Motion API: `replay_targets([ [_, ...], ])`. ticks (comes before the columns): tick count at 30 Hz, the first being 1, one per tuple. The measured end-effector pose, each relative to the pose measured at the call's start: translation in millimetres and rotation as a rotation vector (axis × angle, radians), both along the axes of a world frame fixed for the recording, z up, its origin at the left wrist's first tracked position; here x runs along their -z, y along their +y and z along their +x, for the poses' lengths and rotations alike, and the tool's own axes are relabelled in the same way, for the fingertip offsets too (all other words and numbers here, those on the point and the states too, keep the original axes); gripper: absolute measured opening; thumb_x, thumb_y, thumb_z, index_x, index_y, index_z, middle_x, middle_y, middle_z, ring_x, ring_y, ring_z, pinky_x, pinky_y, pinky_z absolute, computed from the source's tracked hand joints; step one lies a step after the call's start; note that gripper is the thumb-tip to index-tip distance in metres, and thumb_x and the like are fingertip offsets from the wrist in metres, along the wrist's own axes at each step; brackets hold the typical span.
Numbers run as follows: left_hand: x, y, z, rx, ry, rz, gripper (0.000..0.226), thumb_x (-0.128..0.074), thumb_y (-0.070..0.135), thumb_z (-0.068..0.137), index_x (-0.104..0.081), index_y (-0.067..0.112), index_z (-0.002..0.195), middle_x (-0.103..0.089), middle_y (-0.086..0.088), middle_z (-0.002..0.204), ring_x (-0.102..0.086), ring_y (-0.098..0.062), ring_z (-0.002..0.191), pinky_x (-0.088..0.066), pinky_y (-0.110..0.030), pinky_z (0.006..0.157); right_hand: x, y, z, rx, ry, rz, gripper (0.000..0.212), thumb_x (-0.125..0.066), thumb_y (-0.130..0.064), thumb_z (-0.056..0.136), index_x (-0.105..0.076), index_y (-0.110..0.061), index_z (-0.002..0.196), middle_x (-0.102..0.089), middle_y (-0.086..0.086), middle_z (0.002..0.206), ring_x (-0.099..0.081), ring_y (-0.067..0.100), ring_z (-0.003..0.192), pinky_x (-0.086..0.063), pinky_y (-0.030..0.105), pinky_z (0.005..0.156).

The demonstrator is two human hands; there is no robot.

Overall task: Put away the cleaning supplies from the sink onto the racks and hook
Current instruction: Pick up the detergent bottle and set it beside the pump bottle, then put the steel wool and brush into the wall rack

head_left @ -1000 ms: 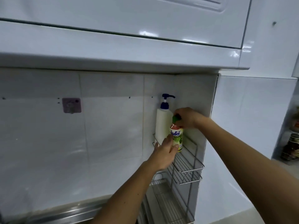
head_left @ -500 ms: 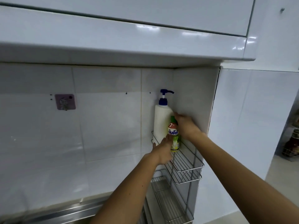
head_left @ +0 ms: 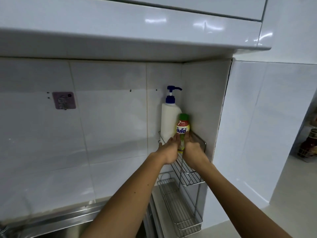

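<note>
Both hands reach up to the upper wire rack (head_left: 188,176), which is fixed in the corner where the tiled back wall (head_left: 109,117) meets a short side wall. The left hand (head_left: 169,150) and the right hand (head_left: 193,150) cup the lower part of a small dish-soap bottle (head_left: 183,129) from either side, fingers pressed against it, so the two hands sit close together with the bottle clamped between them. The bottle stands upright, with a green cap and a yellow, red and blue label; its base is hidden behind the hands, so whether it already rests on the rack wires cannot be told. Just behind it and touching or nearly touching, a taller white pump bottle (head_left: 169,121) with a blue pump head stands on the same rack, against the back wall. A lower wire rack (head_left: 180,208) hangs below the upper one. On the back wall, well to the left, is a pinkish adhesive hook (head_left: 64,100) with nothing hanging from it. The steel sink rim (head_left: 56,220) shows at the bottom left, under white cabinets (head_left: 120,23).
</note>
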State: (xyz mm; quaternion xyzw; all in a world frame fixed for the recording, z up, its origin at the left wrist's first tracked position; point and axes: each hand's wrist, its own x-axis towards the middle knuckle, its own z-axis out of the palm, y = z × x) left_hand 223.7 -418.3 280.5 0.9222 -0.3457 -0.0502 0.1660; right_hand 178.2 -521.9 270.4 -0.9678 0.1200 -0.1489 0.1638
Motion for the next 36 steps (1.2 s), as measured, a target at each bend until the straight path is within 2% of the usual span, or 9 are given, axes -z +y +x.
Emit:
replay_targets([
  [3, 0.8, 1.0, 0.0, 0.011, -0.005, 0.002, 0.078, -0.033, -0.008, 0.089, 0.006, 0.015, 0.153, 0.001, -0.006, 0.163, -0.005, -0.026, 0.150, -0.010, -0.052, 0.121, 3.7, -1.9, 0.6, 0.035, 0.044, 0.052, 0.073, -0.042, 0.001, 0.091, 0.000, -0.007, 0.150, -0.054, 0.025, 0.127, -0.061, 0.037, 0.107, -0.052, 0.040, 0.089],
  [8, 2.3, 3.1, -1.0, 0.023, -0.006, -0.008, 0.076, -0.032, -0.007, 0.090, 0.003, 0.017, 0.153, 0.000, -0.005, 0.163, -0.007, -0.026, 0.150, -0.013, -0.051, 0.120, 3.4, 1.5, 0.9, 0.070, 0.156, 0.065, 0.076, -0.042, -0.004, 0.093, 0.006, -0.009, 0.150, -0.049, 0.023, 0.134, -0.058, 0.035, 0.114, -0.049, 0.041, 0.093],
  [13, 11.7, 9.1, -7.5, -0.088, -0.031, -0.194, 0.051, -0.032, 0.010, 0.098, -0.018, 0.010, 0.148, -0.030, -0.016, 0.153, -0.030, -0.034, 0.140, -0.023, -0.052, 0.116, -5.0, 3.9, -11.4, 0.071, -0.035, 0.114, 0.050, -0.048, -0.004, 0.090, -0.035, -0.006, 0.138, -0.058, 0.023, 0.124, -0.059, 0.039, 0.110, -0.052, 0.041, 0.091],
  [16, 22.1, 26.8, -13.5, -0.150, -0.099, -0.258, 0.048, -0.029, 0.023, 0.102, -0.022, 0.007, 0.146, -0.032, -0.016, 0.153, -0.034, -0.033, 0.139, -0.022, -0.053, 0.117, -9.5, 14.9, -24.7, 0.086, -0.110, 0.075, 0.040, -0.047, -0.008, 0.091, -0.045, -0.004, 0.131, -0.061, 0.025, 0.120, -0.060, 0.043, 0.103, -0.052, 0.043, 0.086],
  [20, 37.0, 71.5, -19.3, -0.220, -0.259, -0.134, 0.054, -0.029, 0.025, 0.102, -0.016, 0.005, 0.150, -0.024, -0.013, 0.157, -0.024, -0.026, 0.145, -0.012, -0.049, 0.119, -7.5, 45.5, -35.6, -0.009, -0.198, -0.022, 0.055, -0.045, -0.014, 0.093, -0.029, -0.007, 0.145, -0.032, 0.013, 0.153, -0.046, 0.039, 0.127, -0.045, 0.047, 0.097],
  [24, 61.4, 132.2, -28.4, -0.308, -0.251, 0.072, 0.056, -0.025, 0.029, 0.102, -0.011, 0.006, 0.151, -0.015, -0.011, 0.161, -0.014, -0.023, 0.148, -0.007, -0.047, 0.120, 6.6, 84.8, -39.0, -0.086, -0.275, -0.233, 0.055, -0.039, -0.018, 0.095, -0.026, -0.006, 0.146, -0.026, 0.010, 0.156, -0.022, 0.028, 0.145, -0.025, 0.048, 0.116],
  [27, 91.8, 182.4, -42.6, -0.417, -0.179, 0.137, 0.056, -0.023, 0.031, 0.102, -0.010, 0.007, 0.152, -0.013, -0.010, 0.161, -0.012, -0.024, 0.149, -0.007, -0.048, 0.120, 36.0, 120.7, -44.3, -0.198, -0.279, -0.230, 0.056, -0.040, -0.019, 0.093, -0.027, -0.006, 0.146, -0.026, 0.010, 0.157, -0.017, 0.027, 0.147, -0.016, 0.049, 0.117],
  [32, 150.6, 252.3, -79.6, -0.539, -0.011, 0.199, 0.057, -0.028, 0.029, 0.102, -0.009, 0.009, 0.152, -0.014, -0.010, 0.161, -0.011, -0.024, 0.149, -0.010, -0.049, 0.120, 114.3, 172.1, -55.9, -0.392, -0.067, -0.150, 0.058, -0.034, -0.024, 0.098, -0.013, -0.007, 0.150, -0.013, 0.009, 0.160, -0.005, 0.026, 0.149, -0.009, 0.046, 0.119],
  [36, 197.2, 286.4, -111.6, -0.600, 0.042, 0.263, 0.058, -0.030, 0.030, 0.101, -0.013, 0.008, 0.152, -0.022, -0.010, 0.158, -0.020, -0.024, 0.146, -0.018, -0.049, 0.116, 175.0, 203.5, -62.0, -0.481, 0.098, -0.198, 0.062, -0.032, -0.027, 0.098, -0.008, -0.007, 0.151, -0.007, 0.007, 0.161, -0.004, 0.024, 0.149, -0.011, 0.046, 0.119],
])
